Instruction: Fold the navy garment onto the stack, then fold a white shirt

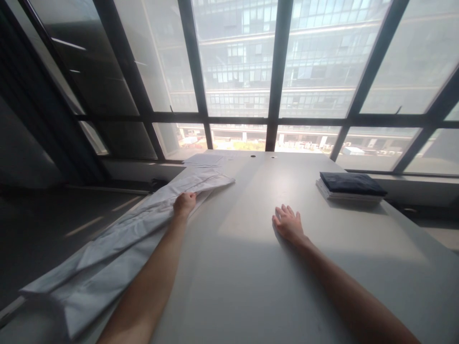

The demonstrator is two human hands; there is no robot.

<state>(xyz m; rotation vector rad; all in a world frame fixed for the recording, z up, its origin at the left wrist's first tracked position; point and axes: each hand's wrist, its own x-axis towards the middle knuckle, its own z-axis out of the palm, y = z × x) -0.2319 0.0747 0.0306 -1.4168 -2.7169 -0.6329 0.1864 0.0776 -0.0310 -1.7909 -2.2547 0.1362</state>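
Centre-left, left hand (185,204) clenches white cloth (122,248), probably steadying it; centre-right, right hand (288,225) lies spread and empty, perhaps bracing on the surface (229,277).

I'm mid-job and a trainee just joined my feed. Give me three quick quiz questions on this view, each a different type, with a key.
1. Multiple choice: What is the left hand closed on?
A) the window frame
B) the white fabric
C) a sheet of paper

2. True or false: The right hand is clenched in a fist.

3. Fill in the colour: On the right side of the table, the dark folded cloth lies on top of ____ layers.

Key: 1. B; 2. False, its fingers are spread; 3. white.
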